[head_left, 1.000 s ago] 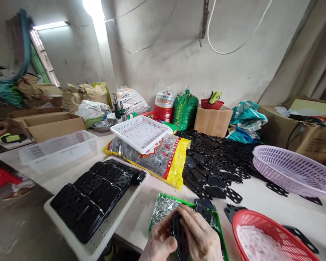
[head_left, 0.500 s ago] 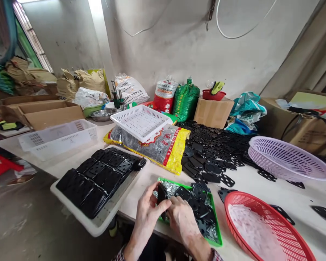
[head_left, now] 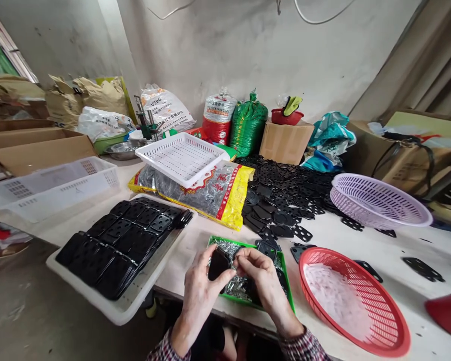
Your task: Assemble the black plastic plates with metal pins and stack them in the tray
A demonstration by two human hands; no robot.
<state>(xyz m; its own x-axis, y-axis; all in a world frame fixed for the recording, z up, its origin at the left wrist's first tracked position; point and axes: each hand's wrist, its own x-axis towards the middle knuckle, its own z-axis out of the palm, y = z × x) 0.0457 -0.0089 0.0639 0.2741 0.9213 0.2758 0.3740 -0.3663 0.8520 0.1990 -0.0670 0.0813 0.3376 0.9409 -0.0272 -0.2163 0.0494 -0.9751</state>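
My left hand [head_left: 201, 286] grips a flat black plate [head_left: 218, 264] between thumb and fingers, tilted so that a broad face shows. Just right of it, my right hand [head_left: 261, 276] has its thumb and fingertips pinched together near the plate's edge; what they hold is too small to make out. Both hands are over a green tray [head_left: 290, 291] of small silvery metal pins [head_left: 236, 287], with more black plates lying in its right part. To the left, a white tray [head_left: 130, 311] carries neat rows of stacked black plates [head_left: 116, 243].
A red basket [head_left: 389, 301] with whitish translucent pieces stands at the right, a lilac basket [head_left: 383, 200] behind it. Loose black plates [head_left: 285, 188] are heaped at the back. A white perforated tray [head_left: 184, 158] rests on a yellow-edged bag [head_left: 235, 198]. A clear bin [head_left: 60, 188] is far left.
The black plate in my left hand has turned from edge-on to showing its face. My right hand has drawn slightly apart into a pinch. The view has swung a little right.
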